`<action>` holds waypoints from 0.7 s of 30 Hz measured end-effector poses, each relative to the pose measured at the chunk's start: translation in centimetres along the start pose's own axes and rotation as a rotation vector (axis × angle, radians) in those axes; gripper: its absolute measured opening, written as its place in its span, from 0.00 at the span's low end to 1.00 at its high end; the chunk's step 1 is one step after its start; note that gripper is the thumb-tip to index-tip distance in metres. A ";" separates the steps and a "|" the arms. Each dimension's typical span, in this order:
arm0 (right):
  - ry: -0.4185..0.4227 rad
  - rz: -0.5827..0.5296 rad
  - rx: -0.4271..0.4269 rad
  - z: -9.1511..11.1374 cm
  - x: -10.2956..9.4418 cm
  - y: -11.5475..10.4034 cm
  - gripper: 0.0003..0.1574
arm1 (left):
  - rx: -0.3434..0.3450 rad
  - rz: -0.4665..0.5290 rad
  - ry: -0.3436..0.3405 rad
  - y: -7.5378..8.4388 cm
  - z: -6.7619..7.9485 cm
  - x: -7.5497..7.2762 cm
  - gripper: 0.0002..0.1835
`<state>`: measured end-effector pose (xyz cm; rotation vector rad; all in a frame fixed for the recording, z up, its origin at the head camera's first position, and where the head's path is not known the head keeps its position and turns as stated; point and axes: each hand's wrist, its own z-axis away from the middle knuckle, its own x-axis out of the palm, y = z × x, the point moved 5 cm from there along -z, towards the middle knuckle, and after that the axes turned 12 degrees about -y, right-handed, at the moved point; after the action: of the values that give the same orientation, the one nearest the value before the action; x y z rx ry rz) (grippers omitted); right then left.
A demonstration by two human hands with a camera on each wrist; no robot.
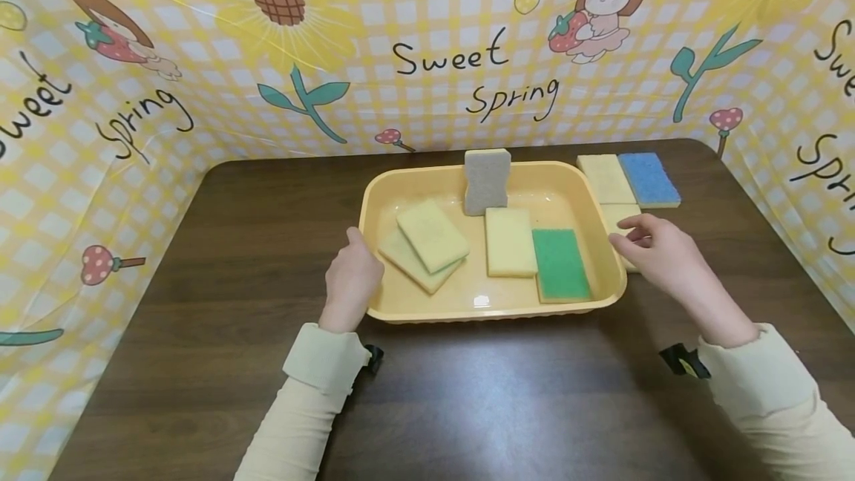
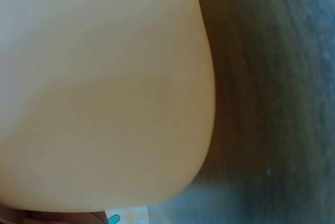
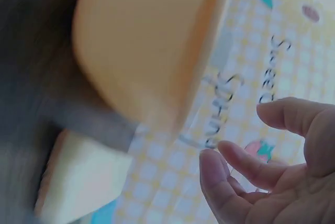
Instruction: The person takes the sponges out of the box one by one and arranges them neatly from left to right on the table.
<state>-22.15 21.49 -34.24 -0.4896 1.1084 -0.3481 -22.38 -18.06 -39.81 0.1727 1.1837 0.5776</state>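
A pale yellow plastic tray (image 1: pixel 427 309) holds several sponges. My left hand (image 1: pixel 352 280) grips its left end, with the fingers hidden behind the rim. Beyond the tray's right end, my right hand (image 1: pixel 668 251) hovers with loosely bent fingers; in the right wrist view nothing lies between thumb and fingers. Inside the tray, one yellow sponge (image 1: pixel 433 236) overlaps another on the left. A grey sponge (image 1: pixel 487 182) stands upright at the back wall. Right of centre lie a yellow sponge (image 1: pixel 510 242) and, beside it, a green-faced one (image 1: pixel 561 264).
On the brown table (image 1: pixel 254 258), behind the right hand, lie a cream sponge (image 1: pixel 606 178) and a blue-faced sponge (image 1: pixel 649 178) side by side. More cream sponge (image 1: pixel 617 215) shows in front, partly hidden by that hand and the tray. Patterned cloth (image 1: pixel 441 13) surrounds the back and sides.
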 end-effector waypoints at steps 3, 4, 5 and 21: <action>-0.026 0.008 -0.035 -0.1 0.7 -1.3 0.32 | 0.002 -0.002 0.001 0.1 0.1 0.0 0.19; -0.037 0.005 -0.045 -0.2 1.0 -1.6 0.31 | 0.002 -0.002 0.001 0.1 0.1 0.0 0.19; -0.050 0.002 -0.053 -0.3 1.3 -2.0 0.31 | 0.002 -0.004 0.003 0.1 0.1 -0.1 0.19; -0.193 0.102 -0.085 -2.7 5.2 -3.8 0.27 | -0.005 0.002 -0.005 0.0 0.0 0.0 0.20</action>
<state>-22.55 15.20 -37.12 -0.5284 0.9586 -0.1616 -22.35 -18.03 -39.83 0.1712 1.1770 0.5811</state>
